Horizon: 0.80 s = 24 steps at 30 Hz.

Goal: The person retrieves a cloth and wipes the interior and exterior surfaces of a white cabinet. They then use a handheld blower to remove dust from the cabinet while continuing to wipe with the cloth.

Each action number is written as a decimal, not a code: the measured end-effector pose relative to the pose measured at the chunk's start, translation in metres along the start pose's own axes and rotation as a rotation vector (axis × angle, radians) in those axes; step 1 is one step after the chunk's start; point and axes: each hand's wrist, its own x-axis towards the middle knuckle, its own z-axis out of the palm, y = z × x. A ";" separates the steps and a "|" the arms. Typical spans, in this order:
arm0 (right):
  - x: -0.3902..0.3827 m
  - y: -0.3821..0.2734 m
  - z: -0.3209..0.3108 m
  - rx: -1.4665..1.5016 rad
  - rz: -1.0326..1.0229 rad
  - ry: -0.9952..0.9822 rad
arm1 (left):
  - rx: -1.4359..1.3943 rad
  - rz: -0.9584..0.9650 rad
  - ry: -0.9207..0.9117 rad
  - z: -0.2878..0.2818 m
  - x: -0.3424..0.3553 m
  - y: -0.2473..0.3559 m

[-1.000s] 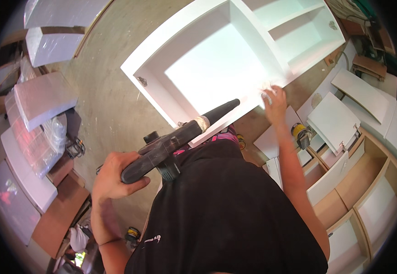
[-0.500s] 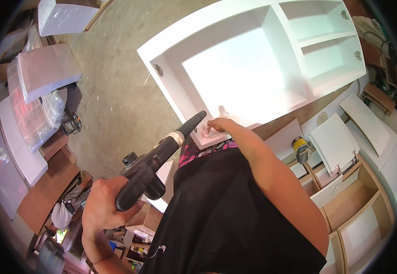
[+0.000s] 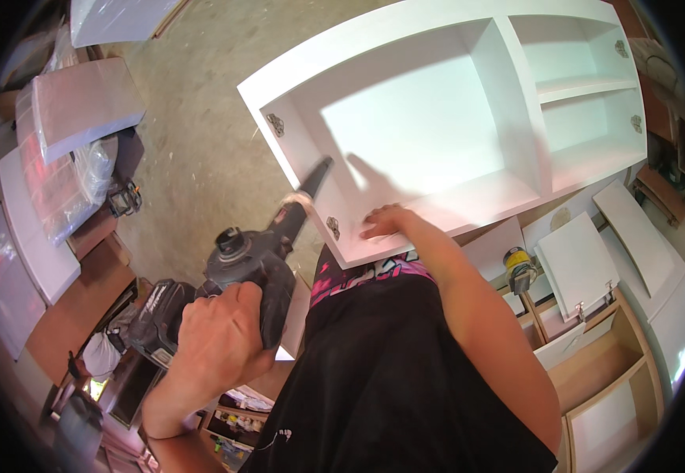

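Note:
My left hand [image 3: 220, 335] is wrapped round the handle of a black cordless leaf blower [image 3: 252, 256] with a battery at its back. The blower's narrow nozzle points up and right, its tip by the left inner side of a white cabinet [image 3: 429, 102]. This cabinet has one big compartment and two small ones split by a shelf. Just inside its near left corner, my right hand [image 3: 386, 221] rests on the near inner panel, fingers stretched and holding nothing. Metal hinges [image 3: 276, 124] sit on the cabinet's left and right sides.
Plastic-wrapped panels [image 3: 66, 185] are stacked at the left. To the right, below the cabinet, a yellow-and-grey sander [image 3: 519, 268] stands near white door panels [image 3: 577, 264] and wooden cabinet frames [image 3: 606, 363]. Concrete floor [image 3: 193, 150] lies left of the cabinet.
My left hand has turned the blower, so its battery now shows and its nozzle tip sits farther up and left. My right hand's fingers have spread along the panel. The cabinet appears slightly shifted right.

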 end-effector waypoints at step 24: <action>0.042 0.067 -0.041 -0.587 -0.685 0.331 | -1.415 -0.507 0.312 0.150 -0.086 0.032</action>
